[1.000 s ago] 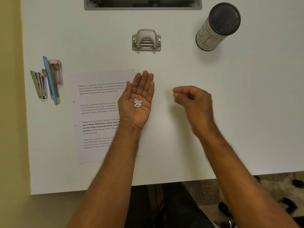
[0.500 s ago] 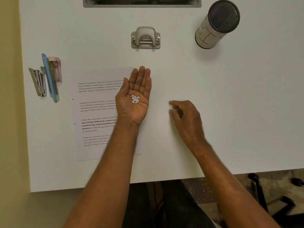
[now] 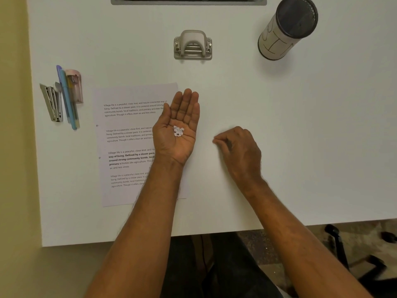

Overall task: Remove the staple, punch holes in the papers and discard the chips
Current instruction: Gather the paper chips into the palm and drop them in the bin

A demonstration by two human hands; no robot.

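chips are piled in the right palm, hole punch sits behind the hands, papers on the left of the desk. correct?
Not quite. The chips lie in the open, upturned left hand, not the right. The right hand is knuckles up on the desk with fingertips pinched together. The head view shows this. The hole punch and the papers are as you say.

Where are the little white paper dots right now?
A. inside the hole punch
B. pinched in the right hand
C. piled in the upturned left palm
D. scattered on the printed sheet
C: the paper dots sit in a small heap on the open, palm-up left hand, held above the table.
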